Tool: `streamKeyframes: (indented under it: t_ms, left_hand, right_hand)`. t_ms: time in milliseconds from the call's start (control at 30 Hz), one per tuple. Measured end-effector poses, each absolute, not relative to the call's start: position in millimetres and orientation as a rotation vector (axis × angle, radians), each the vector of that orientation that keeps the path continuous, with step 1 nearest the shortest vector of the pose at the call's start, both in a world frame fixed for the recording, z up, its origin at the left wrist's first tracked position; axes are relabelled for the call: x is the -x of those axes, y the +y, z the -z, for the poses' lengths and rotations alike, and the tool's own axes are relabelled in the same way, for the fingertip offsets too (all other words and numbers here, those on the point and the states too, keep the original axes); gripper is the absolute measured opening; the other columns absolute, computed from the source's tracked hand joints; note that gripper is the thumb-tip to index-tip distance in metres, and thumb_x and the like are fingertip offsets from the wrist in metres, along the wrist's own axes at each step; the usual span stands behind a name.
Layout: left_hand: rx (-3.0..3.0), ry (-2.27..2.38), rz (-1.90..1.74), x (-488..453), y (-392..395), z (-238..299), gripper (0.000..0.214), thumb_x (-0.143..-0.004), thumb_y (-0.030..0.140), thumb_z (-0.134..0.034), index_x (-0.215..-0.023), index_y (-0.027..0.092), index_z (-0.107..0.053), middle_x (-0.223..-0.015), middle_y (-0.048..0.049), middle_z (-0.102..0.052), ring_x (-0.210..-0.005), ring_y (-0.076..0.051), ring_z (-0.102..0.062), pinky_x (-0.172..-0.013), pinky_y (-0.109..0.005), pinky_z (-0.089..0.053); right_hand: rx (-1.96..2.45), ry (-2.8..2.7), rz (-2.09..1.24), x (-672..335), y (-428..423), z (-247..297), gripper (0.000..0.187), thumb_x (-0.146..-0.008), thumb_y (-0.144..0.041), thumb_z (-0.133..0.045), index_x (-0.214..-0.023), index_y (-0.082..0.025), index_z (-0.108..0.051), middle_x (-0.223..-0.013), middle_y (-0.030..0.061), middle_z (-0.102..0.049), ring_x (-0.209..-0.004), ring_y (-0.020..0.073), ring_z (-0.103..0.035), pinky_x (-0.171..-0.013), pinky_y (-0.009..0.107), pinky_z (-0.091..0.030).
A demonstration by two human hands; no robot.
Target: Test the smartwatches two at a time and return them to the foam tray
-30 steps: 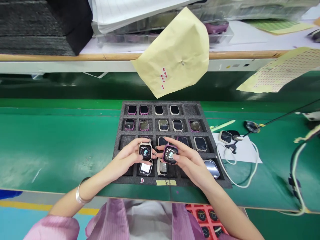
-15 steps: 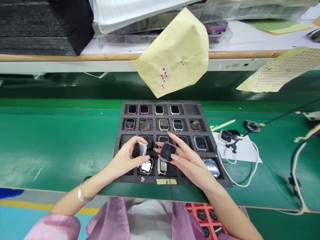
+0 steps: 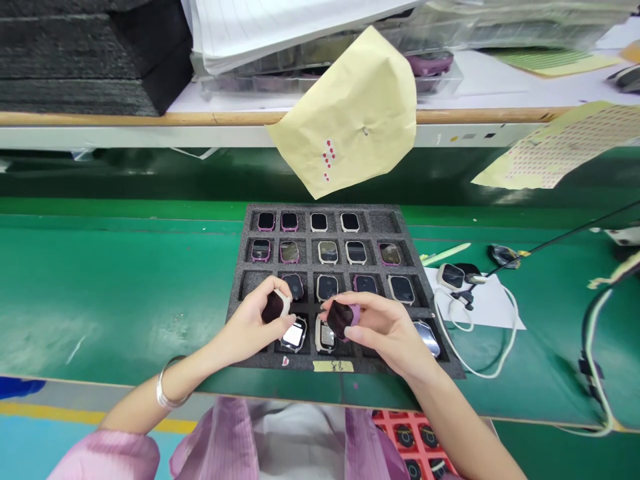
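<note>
My left hand [image 3: 256,321] is closed around a smartwatch body with a pale frame and dark screen [image 3: 275,307], held over the tray's left side. Between the thumb and fingers of my right hand [image 3: 383,328] sits a purple-framed smartwatch [image 3: 341,319], its dark face tilted to the left. Below both hands lies a black foam tray [image 3: 345,361] with strapless watches in its compartments, purple and pale ones. In the front row, a watch with a lit white screen [image 3: 293,333] and another with a patterned screen [image 3: 326,336] lie between my hands.
Right of the tray, a pale watch [image 3: 451,276] and a white cable [image 3: 505,360] lie by white paper [image 3: 495,310]. A green pen [image 3: 447,254] is behind them. Yellow paper [image 3: 355,120] hangs from the shelf edge. Black foam blocks [image 3: 90,60] are stacked upper left.
My right hand has turned the purple watch from facing up to a leftward tilt, its fingers drawing in. My left hand has tipped the pale watch slightly.
</note>
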State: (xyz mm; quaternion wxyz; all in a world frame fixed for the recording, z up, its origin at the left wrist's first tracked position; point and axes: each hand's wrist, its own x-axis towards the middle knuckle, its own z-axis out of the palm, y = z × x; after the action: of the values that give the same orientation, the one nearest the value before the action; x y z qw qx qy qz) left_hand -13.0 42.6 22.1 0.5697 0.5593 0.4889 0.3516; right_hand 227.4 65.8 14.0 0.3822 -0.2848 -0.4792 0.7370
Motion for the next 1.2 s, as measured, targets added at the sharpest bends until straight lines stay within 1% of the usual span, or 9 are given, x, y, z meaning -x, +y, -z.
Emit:
streamKeyframes:
  t_ms: [100,200,300,367,467,633,833,1000,1200]
  left_hand:
    - [-1.316,1.154,-0.847,12.8,42.8,-21.0,0.02,-0.083,0.016,-0.061,-0.097,0.021,-0.047,-0.078,0.0054,-0.043,-0.056,-0.008,-0.039,-0.052,-0.021,-0.033]
    - [-1.28,1.129,-0.864,11.6,42.9,-22.1,0.021,-0.083,0.016,-0.061,-0.097,0.021,-0.047,-0.079,0.0053,-0.044,-0.055,-0.007,-0.037,-0.052,-0.021,-0.032]
    - [-1.273,1.111,-0.869,11.3,42.6,-23.6,0.019,-0.083,0.013,-0.06,-0.095,0.021,-0.046,-0.075,0.0062,-0.043,-0.059,-0.008,-0.038,-0.055,-0.021,-0.033]
    - [-1.293,1.104,-0.854,11.8,42.1,-24.0,0.018,-0.083,0.011,-0.058,-0.092,0.021,-0.045,-0.072,0.0069,-0.043,-0.061,-0.009,-0.039,-0.058,-0.021,-0.034]
    - [-1.299,1.099,-0.836,12.7,41.8,-23.9,0.018,-0.084,0.011,-0.056,-0.093,0.021,-0.044,-0.071,0.0074,-0.042,-0.06,-0.009,-0.039,-0.058,-0.021,-0.034]
    - [-1.288,1.114,-0.86,12.6,42.4,-24.8,0.019,-0.082,0.011,-0.058,-0.093,0.021,-0.045,-0.073,0.0071,-0.043,-0.06,-0.008,-0.039,-0.058,-0.021,-0.034]
    - [-1.256,1.087,-0.836,13.0,42.1,-25.9,0.017,-0.084,0.014,-0.057,-0.091,0.021,-0.044,-0.07,0.0079,-0.043,-0.057,-0.008,-0.04,-0.056,-0.021,-0.035]
    - [-1.258,1.099,-0.826,14.3,42.4,-25.1,0.018,-0.083,0.012,-0.057,-0.09,0.021,-0.043,-0.069,0.0084,-0.043,-0.055,-0.008,-0.039,-0.053,-0.021,-0.034]
    - [-1.277,1.124,-0.856,15.1,42.5,-25.4,0.018,-0.083,0.012,-0.057,-0.09,0.021,-0.043,-0.071,0.0077,-0.043,-0.056,-0.008,-0.04,-0.054,-0.021,-0.035]
  right_hand:
    - [0.741,-1.19,-1.889,-226.7,65.5,-15.8,0.034,-0.079,-0.021,-0.078,-0.112,-0.026,-0.071,-0.106,0.0079,-0.073,-0.097,0.0252,-0.071,-0.082,0.035,-0.058]
    - [0.76,-1.191,-1.904,-227.7,65.9,-16.1,0.035,-0.08,-0.026,-0.077,-0.115,-0.027,-0.07,-0.106,0.0083,-0.074,-0.097,0.0258,-0.071,-0.084,0.035,-0.058]
    - [0.777,-1.215,-1.907,-230.1,66.6,-14.2,0.035,-0.081,-0.027,-0.076,-0.116,-0.027,-0.07,-0.103,0.0078,-0.075,-0.097,0.024,-0.071,-0.085,0.033,-0.057]
    - [0.795,-1.228,-1.899,-231.4,66.7,-12.9,0.034,-0.081,-0.027,-0.077,-0.115,-0.028,-0.071,-0.103,0.0079,-0.075,-0.097,0.0237,-0.071,-0.083,0.032,-0.057]
    - [0.824,-1.223,-1.883,-231.9,66.7,-12.3,0.035,-0.079,-0.028,-0.078,-0.113,-0.027,-0.072,-0.102,0.0087,-0.075,-0.094,0.0253,-0.071,-0.077,0.033,-0.059]
    - [0.812,-1.22,-1.886,-231.0,66.5,-14.1,0.035,-0.079,-0.027,-0.078,-0.114,-0.028,-0.072,-0.102,0.0074,-0.075,-0.094,0.0234,-0.071,-0.081,0.032,-0.058]
    - [0.837,-1.193,-1.877,-231.0,65.3,-16.3,0.035,-0.078,-0.027,-0.078,-0.113,-0.027,-0.072,-0.102,0.008,-0.075,-0.093,0.0231,-0.071,-0.076,0.029,-0.059]
    - [0.814,-1.222,-1.883,-231.5,65.0,-16.0,0.034,-0.078,-0.025,-0.078,-0.112,-0.027,-0.073,-0.1,0.008,-0.075,-0.093,0.0232,-0.071,-0.078,0.03,-0.059]
    - [0.8,-1.193,-1.89,-232.1,65.2,-16.4,0.034,-0.08,-0.024,-0.077,-0.114,-0.028,-0.072,-0.102,0.0066,-0.076,-0.094,0.0197,-0.071,-0.08,0.025,-0.057]
